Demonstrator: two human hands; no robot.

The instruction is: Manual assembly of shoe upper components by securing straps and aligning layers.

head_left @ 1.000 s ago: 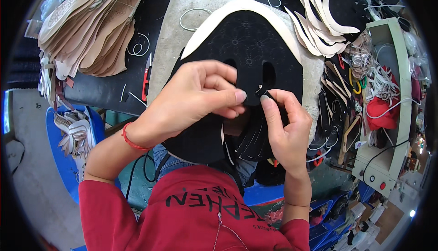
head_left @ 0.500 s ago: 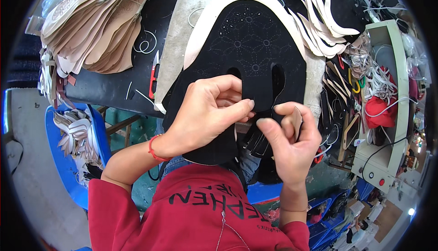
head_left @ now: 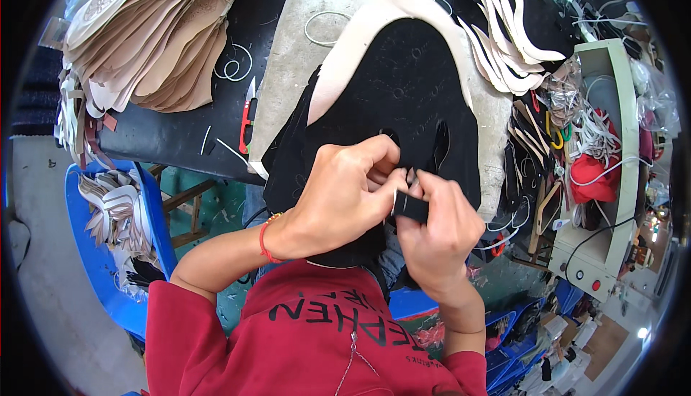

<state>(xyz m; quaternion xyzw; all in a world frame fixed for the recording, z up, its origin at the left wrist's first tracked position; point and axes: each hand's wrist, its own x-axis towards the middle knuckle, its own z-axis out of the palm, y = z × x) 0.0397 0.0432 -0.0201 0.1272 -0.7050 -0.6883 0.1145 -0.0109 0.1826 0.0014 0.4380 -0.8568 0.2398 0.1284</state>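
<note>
A black fabric piece (head_left: pixel 403 72), shaped like a shoe upper with a faint stitched flower pattern and slots, lies over a cream-white piece (head_left: pixel 335 79). My left hand (head_left: pixel 342 187) pinches the black piece near its slots, thumb and forefinger pressed together. Close against it, my right hand (head_left: pixel 443 227) is closed on a small black strip (head_left: pixel 411 207), which juts out below its fingers. Both sets of fingertips nearly meet, and what lies between them is partly hidden. More black fabric (head_left: pixel 288 158) shows beneath and left of my left hand.
Under the work lies a worn grey board (head_left: pixel 284 47). Red-handled snips (head_left: pixel 246 123) rest left of it, before a tied stack of tan pieces (head_left: pixel 158 43). White curved pieces (head_left: pixel 504 25) fan out at far right. A blue chair (head_left: pixel 90 234) holds cut pieces; a pale metal housing (head_left: pixel 612 79) stands right.
My right hand has moved left and up to meet my left hand, bringing the small strip with it. The black and white pieces have slid slightly nearer me.
</note>
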